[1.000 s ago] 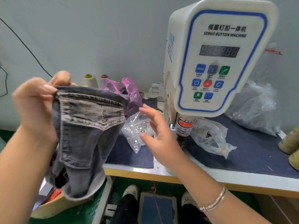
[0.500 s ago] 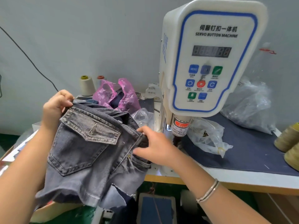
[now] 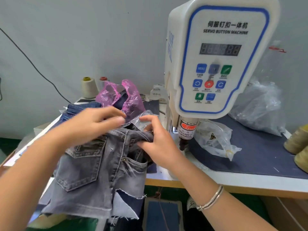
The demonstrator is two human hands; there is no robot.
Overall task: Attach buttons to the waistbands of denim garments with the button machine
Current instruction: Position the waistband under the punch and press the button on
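- Grey washed denim shorts (image 3: 93, 170) with frayed hem, draped over the front edge of the white worktable (image 3: 216, 178), left of the white servo button machine (image 3: 216, 55)
- Right hand (image 3: 160, 144) pinching the bunched waistband (image 3: 141, 136), thumb and fingers curled round the fabric
- Left hand (image 3: 93, 124) blurred above the waistband, fingers extended; cannot tell whether gripping anything
- Pink plastic bag (image 3: 123, 97) and cream thread cone (image 3: 89, 88) behind the shorts

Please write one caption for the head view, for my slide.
Right hand grips grey denim shorts at the waistband beside the button machine.
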